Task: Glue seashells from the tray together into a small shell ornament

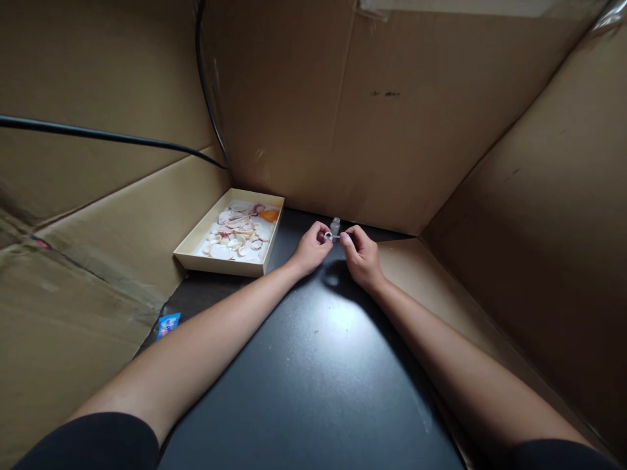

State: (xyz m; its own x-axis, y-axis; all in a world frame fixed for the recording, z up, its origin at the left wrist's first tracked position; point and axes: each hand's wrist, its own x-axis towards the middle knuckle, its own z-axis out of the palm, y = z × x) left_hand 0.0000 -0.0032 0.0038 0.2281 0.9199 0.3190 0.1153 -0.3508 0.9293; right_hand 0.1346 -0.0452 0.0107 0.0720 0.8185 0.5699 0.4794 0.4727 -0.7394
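Note:
My left hand [312, 249] is closed, pinching a small round piece [328, 235] with a pale rim and a dark middle; its exact kind is too small to make out. Opposite it, my right hand [361, 256] is closed on a thin white stick [336, 237]. The stick points left, and its tip reaches the round piece. Just behind the fingertips a small clear bottle [335, 226] stands upright on the dark table [313, 372].
At the back left, a cream tray [223, 266] holds several seashells [238, 236] and an orange piece [269, 215]. A blue packet [168, 324] lies at the left edge. Cardboard walls [294, 104] enclose the table, and a black cable [108, 135] runs along the left.

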